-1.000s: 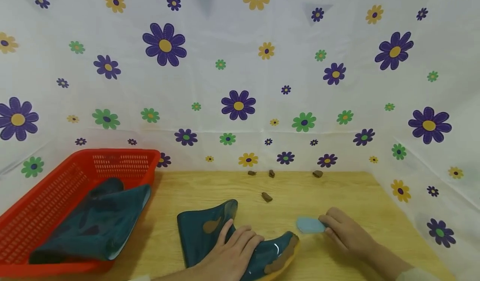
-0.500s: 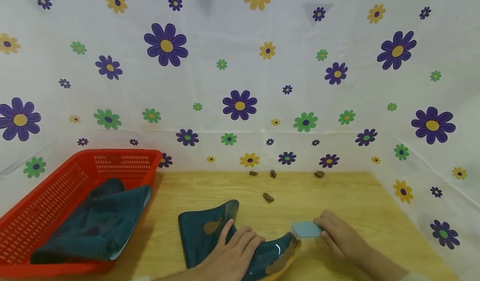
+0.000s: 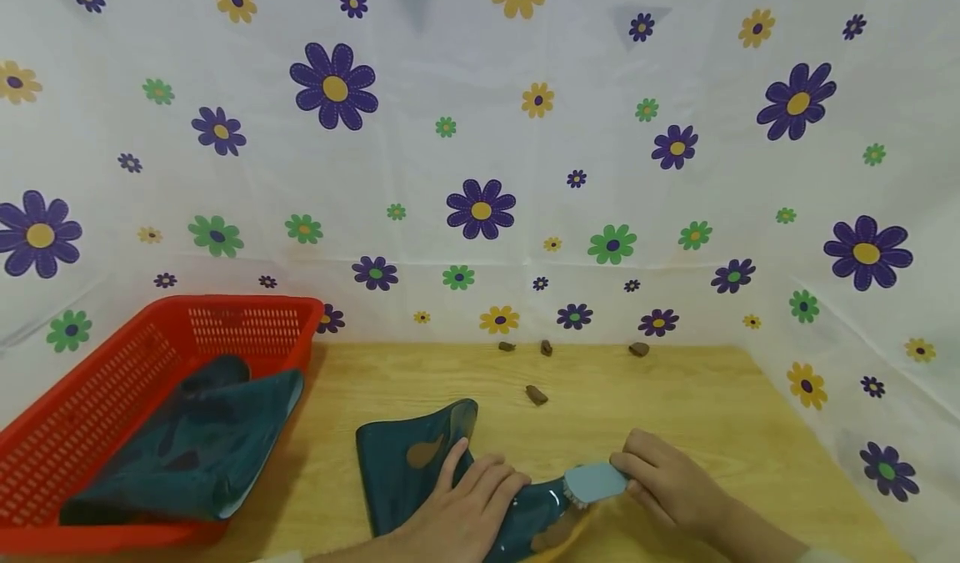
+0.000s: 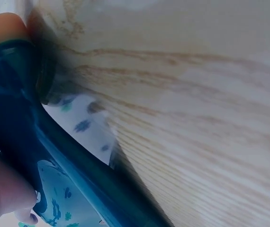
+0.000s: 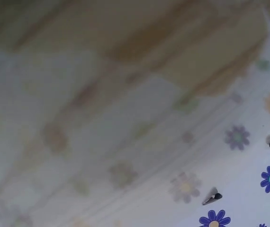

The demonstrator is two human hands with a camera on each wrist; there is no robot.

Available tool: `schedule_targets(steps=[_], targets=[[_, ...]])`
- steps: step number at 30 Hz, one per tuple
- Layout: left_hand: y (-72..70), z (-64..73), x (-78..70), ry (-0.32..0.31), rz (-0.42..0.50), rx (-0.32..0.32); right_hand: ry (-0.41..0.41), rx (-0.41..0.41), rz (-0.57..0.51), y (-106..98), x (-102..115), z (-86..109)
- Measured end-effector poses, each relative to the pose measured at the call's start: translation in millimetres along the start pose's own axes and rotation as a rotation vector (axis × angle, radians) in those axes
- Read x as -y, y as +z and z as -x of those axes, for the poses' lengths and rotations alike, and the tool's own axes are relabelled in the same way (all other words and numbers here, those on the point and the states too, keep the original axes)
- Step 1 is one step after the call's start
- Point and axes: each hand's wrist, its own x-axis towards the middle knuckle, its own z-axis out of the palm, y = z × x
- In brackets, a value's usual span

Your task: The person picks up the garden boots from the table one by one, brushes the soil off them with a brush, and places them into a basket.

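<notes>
Your dark-teal boot (image 3: 397, 480) looks like smooth, glossy rubber, your light-blue, flat-backed brush (image 3: 597, 481) like matt plastic; the yellow table (image 3: 690, 396) shows smooth wood grain.

no legible text, no labels, no brands, no numbers, no signs in any view

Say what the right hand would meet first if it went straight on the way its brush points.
The blue-green boot, which the brush appears to touch; just past that, probably the left hand, though depth is unclear.
</notes>
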Motion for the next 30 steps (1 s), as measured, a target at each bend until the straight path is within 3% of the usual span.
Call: schedule_targets(steps=[5,13,17,23,30], targets=[[0.4,0.3,-0.3,0.003,0.008,0.022,-0.014,-0.025,-0.012,1,6,-1.2],[-0.9,-2.4,0.3,0.007,0.005,-0.009,0.119,-0.078,0.087,-11,-4,6.0],[0.7,-1.1,-0.6,0.025,0.007,-0.028,0.029,-0.071,0.075,-9,-4,4.4],[1.2,0.1,0.8,0.015,-0.008,-0.031,-0.099,-0.063,0.054,0,6,-13.0],[0.6,0.4,0.4,0.004,-0.008,-0.012,0.022,-0.109,0.081,-3,6,-6.6]])
